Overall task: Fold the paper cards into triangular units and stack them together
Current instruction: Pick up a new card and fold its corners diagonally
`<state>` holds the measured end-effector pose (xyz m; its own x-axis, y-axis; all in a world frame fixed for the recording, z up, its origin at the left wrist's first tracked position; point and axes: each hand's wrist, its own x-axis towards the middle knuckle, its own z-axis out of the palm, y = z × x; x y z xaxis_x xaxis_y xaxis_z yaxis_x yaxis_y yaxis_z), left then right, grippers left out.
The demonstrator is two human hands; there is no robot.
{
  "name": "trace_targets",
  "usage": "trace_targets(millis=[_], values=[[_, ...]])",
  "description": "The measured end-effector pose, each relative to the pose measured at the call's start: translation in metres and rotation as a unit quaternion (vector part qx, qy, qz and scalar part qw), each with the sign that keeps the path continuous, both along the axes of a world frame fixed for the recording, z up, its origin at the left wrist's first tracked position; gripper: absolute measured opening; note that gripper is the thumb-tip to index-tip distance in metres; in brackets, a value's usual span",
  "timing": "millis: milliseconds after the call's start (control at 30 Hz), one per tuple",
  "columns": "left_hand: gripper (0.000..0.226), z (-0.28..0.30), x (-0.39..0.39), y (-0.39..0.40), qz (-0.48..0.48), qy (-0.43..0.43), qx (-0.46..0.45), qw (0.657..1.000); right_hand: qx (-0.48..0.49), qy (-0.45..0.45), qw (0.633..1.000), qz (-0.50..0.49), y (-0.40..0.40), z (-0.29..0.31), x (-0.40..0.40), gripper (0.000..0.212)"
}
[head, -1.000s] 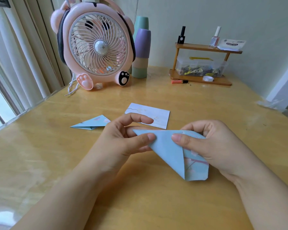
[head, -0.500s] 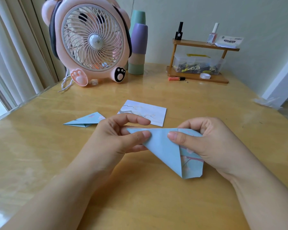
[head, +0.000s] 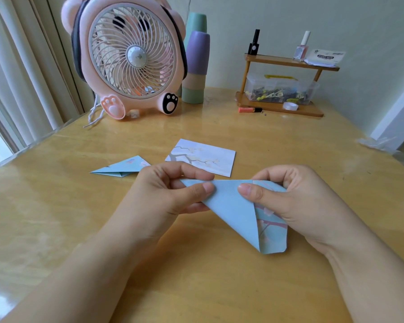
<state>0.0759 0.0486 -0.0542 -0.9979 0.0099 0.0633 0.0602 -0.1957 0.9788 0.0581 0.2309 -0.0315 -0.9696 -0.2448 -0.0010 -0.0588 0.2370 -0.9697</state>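
A light blue paper card (head: 233, 206) with a pink branch print is held just above the wooden table, partly folded into a triangle with its point hanging down. My left hand (head: 173, 192) pinches its left corner between thumb and forefinger. My right hand (head: 287, 199) pinches the right side, thumb on the front. A folded blue triangular unit (head: 121, 167) lies flat on the table to the left. A flat unfolded card (head: 203, 157) with a pale branch picture lies just behind my hands.
A pink animal-shaped fan (head: 128, 59) stands at the back left with stacked cups (head: 196, 66) beside it. A small wooden shelf (head: 280, 85) at the back right carries nail polish bottles, a clear box and tape. Crumpled clear plastic (head: 378, 143) lies at the right table edge.
The hands and the blue card stay in nearly the same pose. The view has shifted slightly, and the card's fold looks a little tighter.
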Motion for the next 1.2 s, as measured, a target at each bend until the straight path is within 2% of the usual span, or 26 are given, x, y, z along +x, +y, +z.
trace_targets(millis=[167,400,567,900,1200], values=[[0.014,0.0000,0.0008,0.0003,-0.005,-0.010,0.015,1.000,-0.009,-0.008,1.000,0.006,0.0010,0.0012,0.0013,0.017],[0.019,0.0016,-0.0010,-0.0057,0.025,-0.047,0.081,0.995,-0.018,0.003,1.000,-0.019,0.0054,0.0025,0.0004,0.018],[0.022,0.0015,0.0003,-0.0094,-0.007,-0.080,0.096,0.992,-0.017,0.036,0.999,-0.020,0.0035,0.0029,0.0010,0.012],[0.003,0.0012,0.0013,-0.0088,-0.009,-0.054,0.104,0.993,-0.024,0.033,0.999,-0.019,0.0043,0.0014,-0.0003,0.017],[0.005,0.0011,0.0005,-0.0095,-0.013,-0.044,0.103,0.994,-0.018,0.030,0.999,-0.023,0.0051,0.0003,-0.0009,0.019]])
